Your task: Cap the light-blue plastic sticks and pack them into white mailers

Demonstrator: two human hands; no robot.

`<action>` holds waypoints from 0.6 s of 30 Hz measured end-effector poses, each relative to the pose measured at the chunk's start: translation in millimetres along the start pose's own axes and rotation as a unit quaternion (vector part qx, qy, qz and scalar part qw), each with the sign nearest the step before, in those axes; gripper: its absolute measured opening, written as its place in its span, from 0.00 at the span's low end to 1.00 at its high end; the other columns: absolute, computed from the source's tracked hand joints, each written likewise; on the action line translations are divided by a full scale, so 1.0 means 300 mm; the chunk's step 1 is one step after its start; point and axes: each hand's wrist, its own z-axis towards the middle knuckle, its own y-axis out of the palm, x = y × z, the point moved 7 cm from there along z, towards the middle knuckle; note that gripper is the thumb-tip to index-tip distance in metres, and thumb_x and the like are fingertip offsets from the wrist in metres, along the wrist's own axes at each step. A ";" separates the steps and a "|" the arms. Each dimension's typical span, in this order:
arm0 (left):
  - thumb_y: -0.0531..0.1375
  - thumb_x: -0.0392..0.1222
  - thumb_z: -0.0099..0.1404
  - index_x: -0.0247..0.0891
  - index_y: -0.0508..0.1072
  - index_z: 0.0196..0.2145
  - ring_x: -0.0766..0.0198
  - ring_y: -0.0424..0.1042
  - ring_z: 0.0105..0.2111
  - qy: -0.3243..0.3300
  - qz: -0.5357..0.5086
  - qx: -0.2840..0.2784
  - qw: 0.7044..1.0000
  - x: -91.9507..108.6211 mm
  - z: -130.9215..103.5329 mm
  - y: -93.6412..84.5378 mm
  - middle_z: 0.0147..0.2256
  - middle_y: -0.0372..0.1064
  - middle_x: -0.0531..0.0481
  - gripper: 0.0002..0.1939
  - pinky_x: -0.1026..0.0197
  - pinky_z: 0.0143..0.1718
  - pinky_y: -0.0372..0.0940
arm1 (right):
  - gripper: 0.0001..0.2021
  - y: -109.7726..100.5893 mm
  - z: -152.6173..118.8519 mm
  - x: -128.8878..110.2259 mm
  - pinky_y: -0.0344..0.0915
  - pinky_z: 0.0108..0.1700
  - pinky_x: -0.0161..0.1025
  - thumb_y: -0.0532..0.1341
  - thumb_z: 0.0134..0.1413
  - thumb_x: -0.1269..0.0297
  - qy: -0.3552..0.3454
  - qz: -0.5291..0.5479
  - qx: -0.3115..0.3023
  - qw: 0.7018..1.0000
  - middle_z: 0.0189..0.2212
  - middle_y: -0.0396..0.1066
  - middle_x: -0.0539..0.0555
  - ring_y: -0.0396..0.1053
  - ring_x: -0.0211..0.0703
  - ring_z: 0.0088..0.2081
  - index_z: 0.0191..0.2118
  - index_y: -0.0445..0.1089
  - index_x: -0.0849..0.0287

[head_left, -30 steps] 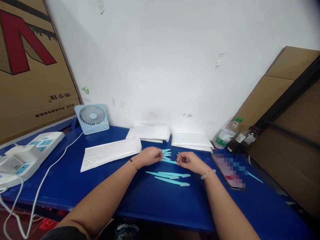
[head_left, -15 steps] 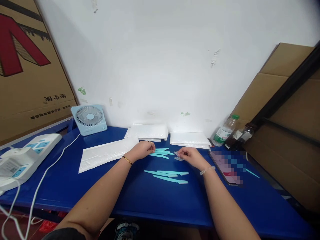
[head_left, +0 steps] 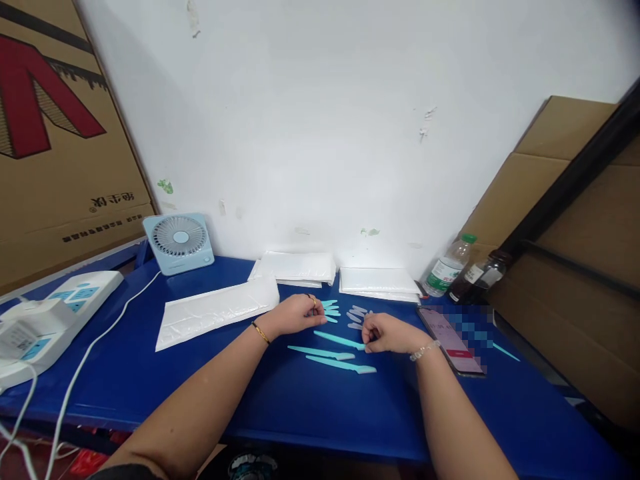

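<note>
Seen from your head camera, your right hand (head_left: pixel 387 333) pinches the capped end of a teal razor (head_left: pixel 339 340) low over the blue table (head_left: pixel 200 393), while your left hand (head_left: pixel 295 313) rests curled, fingers closed, beside loose razors (head_left: pixel 331 308). Light, stiff, slim plastic probably: grip mid-handle, clear of the blade.

phone screen (head_left: pixel 453 337) blurred; power strip (head_left: pixel 30 320) cropped

A slim turquoise razor (head_left: pixel 339 340) lies flat on the blue table. Two more razors (head_left: pixel 333 359) lie just below it
</note>
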 end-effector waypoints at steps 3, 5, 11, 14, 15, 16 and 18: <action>0.51 0.54 0.65 0.41 0.74 0.37 0.64 0.69 0.33 0.039 0.016 -0.035 0.999 0.057 0.004 0.041 0.34 0.73 0.51 0.17 0.65 0.33 0.57 | 0.03 -0.010 0.010 -0.028 0.58 0.29 0.33 0.63 0.45 0.67 -0.023 0.021 0.041 0.999 0.27 0.65 0.50 0.62 0.36 0.27 0.28 0.70 0.60; 0.49 0.51 0.67 0.41 0.74 0.34 0.64 0.69 0.32 0.048 0.043 -0.048 0.997 0.068 0.008 0.057 0.32 0.73 0.51 0.17 0.64 0.33 0.57 | 0.03 -0.016 0.015 -0.037 0.59 0.30 0.33 0.61 0.49 0.66 -0.029 0.036 0.063 0.997 0.27 0.67 0.50 0.63 0.37 0.27 0.29 0.69 0.59; 0.48 0.44 0.68 0.38 0.72 0.28 0.63 0.69 0.32 -0.006 0.146 0.006 0.989 -0.026 0.008 -0.004 0.31 0.73 0.50 0.17 0.62 0.35 0.55 | 0.05 -0.076 0.011 0.045 0.58 0.30 0.34 0.59 0.51 0.64 0.030 0.003 0.165 0.986 0.28 0.67 0.51 0.63 0.38 0.28 0.30 0.68 0.60; 0.51 0.45 0.66 0.39 0.73 0.32 0.60 0.69 0.36 -0.054 0.163 0.041 0.984 -0.082 -0.004 -0.037 0.34 0.72 0.48 0.14 0.61 0.38 0.55 | 0.06 -0.104 0.000 0.049 0.58 0.31 0.35 0.62 0.48 0.62 0.046 -0.021 0.209 0.977 0.31 0.67 0.51 0.61 0.37 0.28 0.32 0.69 0.59; 0.53 0.46 0.65 0.39 0.74 0.34 0.59 0.68 0.39 -0.059 0.159 0.050 0.984 -0.089 -0.007 -0.041 0.35 0.72 0.48 0.12 0.60 0.39 0.55 | 0.07 -0.100 0.001 0.030 0.58 0.32 0.35 0.62 0.48 0.62 0.032 -0.019 0.202 0.979 0.32 0.67 0.51 0.61 0.37 0.28 0.32 0.69 0.59; 0.54 0.47 0.64 0.40 0.74 0.36 0.59 0.68 0.40 -0.059 0.152 0.056 0.985 -0.091 -0.008 -0.042 0.37 0.72 0.48 0.12 0.60 0.40 0.55 | 0.07 -0.088 0.004 0.004 0.58 0.32 0.34 0.63 0.48 0.61 0.012 -0.012 0.185 0.983 0.33 0.66 0.51 0.61 0.36 0.29 0.32 0.69 0.59; 0.56 0.48 0.62 0.41 0.74 0.38 0.59 0.67 0.41 -0.054 0.132 0.058 0.988 -0.082 -0.006 -0.038 0.38 0.71 0.49 0.12 0.60 0.41 0.55 | 0.08 -0.043 0.015 -0.056 0.58 0.32 0.34 0.63 0.48 0.60 -0.032 -0.001 0.119 0.992 0.32 0.65 0.51 0.61 0.36 0.29 0.32 0.70 0.58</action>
